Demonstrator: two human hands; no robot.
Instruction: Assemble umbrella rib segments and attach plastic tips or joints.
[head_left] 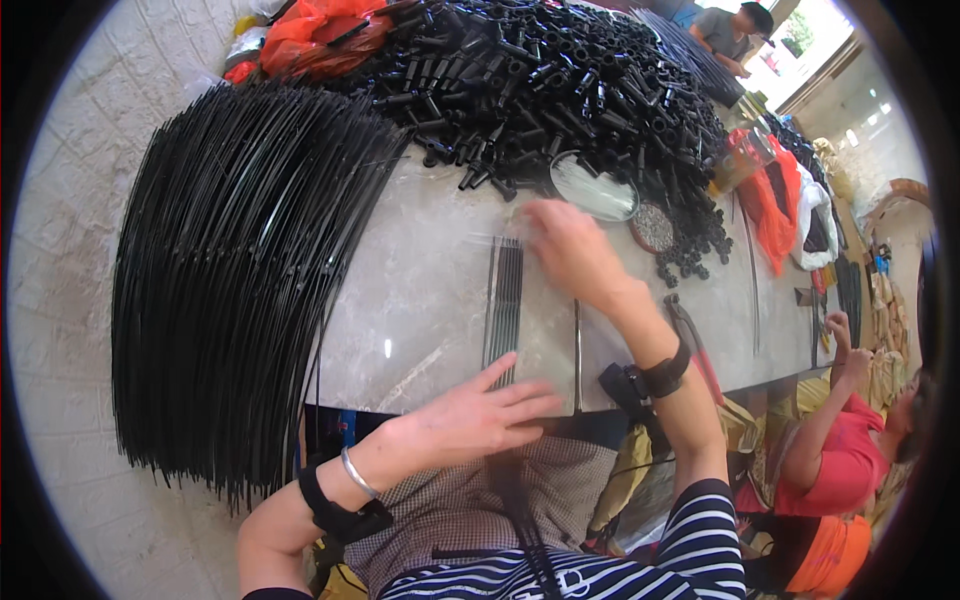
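Observation:
A small row of thin dark rods (508, 290) lies side by side on the grey table, their ends toward me. My left hand (478, 415) is over their near ends, its fingers spread and gripping nothing. At the far ends is my right hand (572, 248), fingers drawn together and blurred; whatever they pinch is too small to make out. Thin whitish slivers (484, 238) show faintly beside its fingertips. Just beyond that hand sits a round dish (594, 186) of fine translucent white strips.
A broad stack of long black rods (225, 290) covers the left side. Black tubular parts (540, 85) are heaped at the back. A dish of small metal pieces (653, 228), red-handled pliers (692, 340) and a red bag (772, 205) are to the right. Co-workers sit right (835, 450) and far back (725, 38).

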